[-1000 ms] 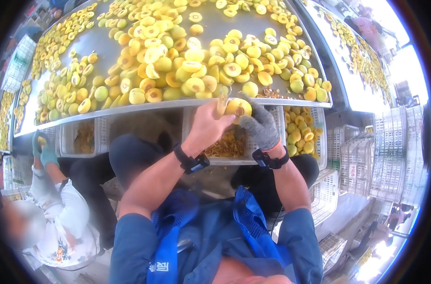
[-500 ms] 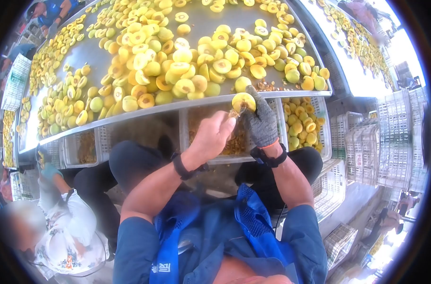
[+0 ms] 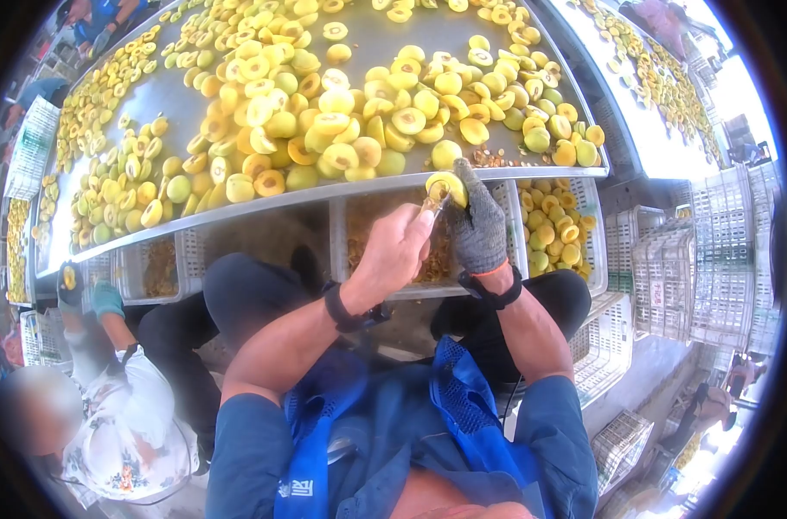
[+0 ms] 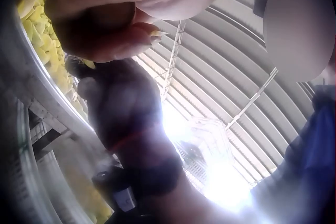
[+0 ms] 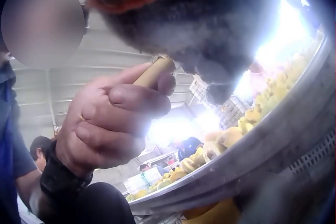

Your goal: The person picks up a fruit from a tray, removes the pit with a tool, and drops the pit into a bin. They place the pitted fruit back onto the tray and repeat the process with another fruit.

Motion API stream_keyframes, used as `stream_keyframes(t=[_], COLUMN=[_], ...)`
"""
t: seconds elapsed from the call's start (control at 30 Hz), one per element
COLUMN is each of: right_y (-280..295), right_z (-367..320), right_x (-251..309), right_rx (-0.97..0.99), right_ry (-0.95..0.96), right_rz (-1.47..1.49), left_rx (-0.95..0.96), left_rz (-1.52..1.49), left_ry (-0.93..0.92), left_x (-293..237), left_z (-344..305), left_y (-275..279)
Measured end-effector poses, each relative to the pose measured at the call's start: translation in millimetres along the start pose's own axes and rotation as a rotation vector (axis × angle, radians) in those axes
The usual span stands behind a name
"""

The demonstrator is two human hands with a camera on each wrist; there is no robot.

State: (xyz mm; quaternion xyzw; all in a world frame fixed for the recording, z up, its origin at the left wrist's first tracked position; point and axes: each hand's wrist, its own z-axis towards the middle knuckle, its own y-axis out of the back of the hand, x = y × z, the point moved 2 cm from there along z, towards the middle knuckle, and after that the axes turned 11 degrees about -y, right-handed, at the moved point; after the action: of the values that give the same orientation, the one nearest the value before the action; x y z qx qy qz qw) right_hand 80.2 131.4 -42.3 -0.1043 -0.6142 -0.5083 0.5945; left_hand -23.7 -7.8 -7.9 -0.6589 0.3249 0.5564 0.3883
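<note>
My bare left hand [image 3: 393,251] grips a short tool by its tan handle [image 5: 156,73]; the tool's thin tip is at the cut face of a yellow peach half [image 3: 453,183]. My right hand [image 3: 480,229], in a grey knitted glove, holds that peach half from its far side, just off the table's front edge. In the left wrist view the left fingers cover the tool, and the gloved hand [image 4: 123,95] is dark. Piled halves and whole-looking peaches [image 3: 333,125] lie on the metal table [image 3: 411,39] ahead.
Below the table edge stand a crate of brown scraps [image 3: 337,233] and a crate of peaches [image 3: 551,229]. Stacked white crates [image 3: 662,272] stand at the right. Another person [image 3: 134,415] sits close on my left. Brown bits [image 3: 497,158] lie near the table's edge.
Both hands come back a little from the table edge, and the left hand turns, its tool tip now against the peach half. The peach half tilts more edge-on in the gloved fingers.
</note>
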Motion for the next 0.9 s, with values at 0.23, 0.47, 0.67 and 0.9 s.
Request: stream_keyframes(t=[0.23, 0.47, 0.67, 0.9], right_y=[1, 4, 13, 26], right_z=[-1, -1, 4, 10], right_x=[6, 8, 20, 30], right_rx=[-0.03, 0.001, 0.043, 0.176], right_ry=[0.021, 0.035, 0.048, -0.042], right_rz=[-0.028, -0.046, -0.101, -0.109], left_rx=[-0.013, 0.02, 0.054, -0.015], left_rz=[0.123, -0.035, 0.051, 0.323], left_ry=[-0.05, 0.043, 0.032, -0.29], left_x=[9, -2, -1, 30], left_z=[0, -1, 1, 4], left_y=[-2, -3, 0, -7])
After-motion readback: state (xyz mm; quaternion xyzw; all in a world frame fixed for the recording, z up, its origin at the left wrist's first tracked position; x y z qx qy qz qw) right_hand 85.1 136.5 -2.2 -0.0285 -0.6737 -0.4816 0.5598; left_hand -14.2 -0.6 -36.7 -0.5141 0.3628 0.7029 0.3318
